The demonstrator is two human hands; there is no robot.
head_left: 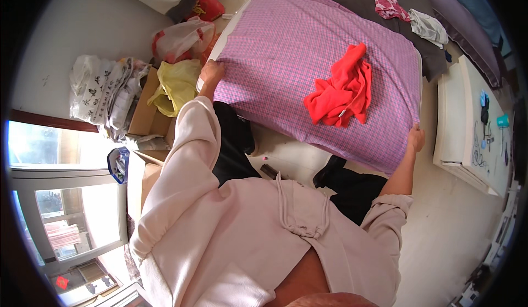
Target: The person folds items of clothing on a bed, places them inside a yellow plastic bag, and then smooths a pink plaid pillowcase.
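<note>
A pink and purple checked sheet (275, 43) lies over the end of a bed, its near edge hanging down in front of me. My left hand (212, 71) is closed on the sheet's near left corner. At the near right corner, my right hand (417, 137) grips the same sheet, its fingers partly hidden. Both arms are spread wide, with the cloth stretched between them. A crumpled red garment (344, 89) rests on top of the sheet, right of its middle, touched by neither hand.
Left of the bed stand a cardboard box (144, 100), a yellow plastic bag (179, 81) and other stuffed bags (96, 89). A white cabinet (465, 125) with cables on top stands at right. Pink patterned cloth (388, 3) and pale cloth (429, 27) lie on the dark bedding.
</note>
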